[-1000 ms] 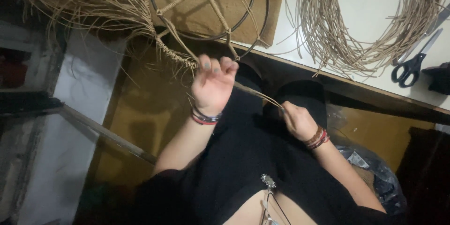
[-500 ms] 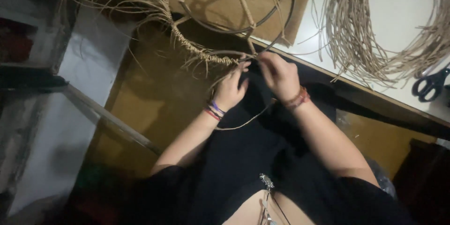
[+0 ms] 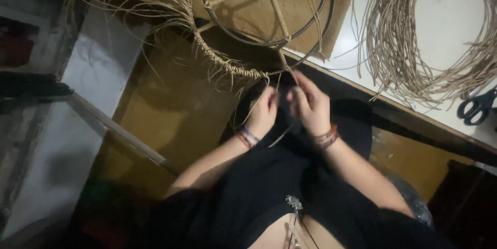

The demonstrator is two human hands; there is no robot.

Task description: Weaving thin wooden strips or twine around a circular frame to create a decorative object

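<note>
White table (image 3: 440, 16) bears reed coil (image 3: 414, 47), scissors (image 3: 479, 106).

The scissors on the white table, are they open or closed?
Cannot tell. Only the black handles of the scissors show at the frame's right edge on the white table; the blades are cut off.

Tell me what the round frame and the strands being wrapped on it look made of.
The round frame looks like thin dark metal rod: smooth, even hoops with slim spokes, though painted finish can't be ruled out. The strands look like tan, matte natural fibre, perhaps rattan or cane: stiff, splaying ends. The coil on the white table looks the same.
</note>
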